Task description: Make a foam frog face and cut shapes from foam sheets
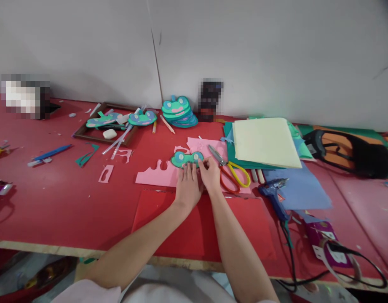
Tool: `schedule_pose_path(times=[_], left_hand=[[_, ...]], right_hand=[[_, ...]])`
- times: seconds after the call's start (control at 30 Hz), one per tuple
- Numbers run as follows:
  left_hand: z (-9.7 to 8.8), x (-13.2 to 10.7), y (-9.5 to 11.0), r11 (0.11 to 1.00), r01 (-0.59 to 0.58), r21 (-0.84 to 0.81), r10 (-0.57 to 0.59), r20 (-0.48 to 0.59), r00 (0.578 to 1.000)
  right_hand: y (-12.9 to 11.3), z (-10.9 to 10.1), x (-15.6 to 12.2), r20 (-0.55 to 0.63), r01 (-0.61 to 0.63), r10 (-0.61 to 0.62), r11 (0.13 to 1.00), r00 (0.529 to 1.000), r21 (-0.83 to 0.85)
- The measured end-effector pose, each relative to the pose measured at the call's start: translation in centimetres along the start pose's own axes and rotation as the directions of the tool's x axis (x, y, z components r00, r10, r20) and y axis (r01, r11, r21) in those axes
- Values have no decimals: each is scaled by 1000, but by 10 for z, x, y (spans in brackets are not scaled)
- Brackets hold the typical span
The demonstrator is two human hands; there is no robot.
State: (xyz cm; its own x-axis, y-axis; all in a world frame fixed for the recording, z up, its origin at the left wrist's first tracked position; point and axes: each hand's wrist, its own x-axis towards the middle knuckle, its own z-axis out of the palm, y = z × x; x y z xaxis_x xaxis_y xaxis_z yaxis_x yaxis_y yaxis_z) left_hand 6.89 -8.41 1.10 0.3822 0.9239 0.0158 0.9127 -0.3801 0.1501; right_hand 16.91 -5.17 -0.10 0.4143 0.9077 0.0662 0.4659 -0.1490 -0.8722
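Observation:
A green felt-like frog-face cutout (188, 158) with pale blue eyes lies on pink sheet material (164, 174) in the middle of the table. My left hand (188, 189) rests flat, its straight fingers pressing the cutout's lower edge. Beside it, my right hand (210, 174) is closed in a pinch at the cutout's right end. Its fingertips hide whatever may be between them. Right of that hand lie scissors (233, 172) with red and yellow handles, blades toward the back.
Finished-looking frog faces are stacked (177, 110) by the wall; others lie on a brown frame (111, 141). Pale yellow sheets (266, 141) top a pile at right. A blue glue gun (277, 200) with a black cord, a purple box (328, 244) and a blue pen (53, 154) lie around.

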Motion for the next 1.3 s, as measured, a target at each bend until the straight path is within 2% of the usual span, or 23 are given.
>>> schedule_pose_path(times=[0.17,0.47,0.6,0.7,0.8,0.87,0.93,1.03,1.1,1.2,1.3], left_hand=[[2,-2,-2,999,42,-4,-42,-51,998],[3,0,0,997,77,-12,-77,5,997],[2,0,-1,997,67,-26,-68,-8,998],[2,0,-3,998,53,-41,-54,-47,997],[3,0,-5,997,41,-59,-46,-90,995],[4,0,-6,997,32,-76,-40,-112,993],[5,1,-7,995,27,-99,-40,-141,989],[4,0,-9,992,4,-123,-31,-216,976],[2,0,-9,989,-66,-136,29,-254,967],[-1,-2,-8,967,-200,-154,161,-234,959],[-1,-3,-7,955,-234,-183,200,-186,962]], right_hand=[[1,0,0,1,-7,7,1000,1000,-23],[-1,0,-1,-7,-14,13,997,1000,-71],[-1,0,-1,-14,-4,3,998,1000,-58],[-2,-2,-1,-99,-24,25,1000,995,16],[-4,-4,-1,-202,-114,153,975,967,192],[-4,-4,-2,-201,-159,223,944,954,289],[-4,-4,-2,-182,-174,242,930,953,324],[-3,-3,-1,-195,-157,217,946,957,283],[-2,-3,0,-240,-118,169,970,956,211],[-1,-3,2,-236,-93,108,993,966,72],[-1,-3,5,-158,-113,102,992,982,-63]])
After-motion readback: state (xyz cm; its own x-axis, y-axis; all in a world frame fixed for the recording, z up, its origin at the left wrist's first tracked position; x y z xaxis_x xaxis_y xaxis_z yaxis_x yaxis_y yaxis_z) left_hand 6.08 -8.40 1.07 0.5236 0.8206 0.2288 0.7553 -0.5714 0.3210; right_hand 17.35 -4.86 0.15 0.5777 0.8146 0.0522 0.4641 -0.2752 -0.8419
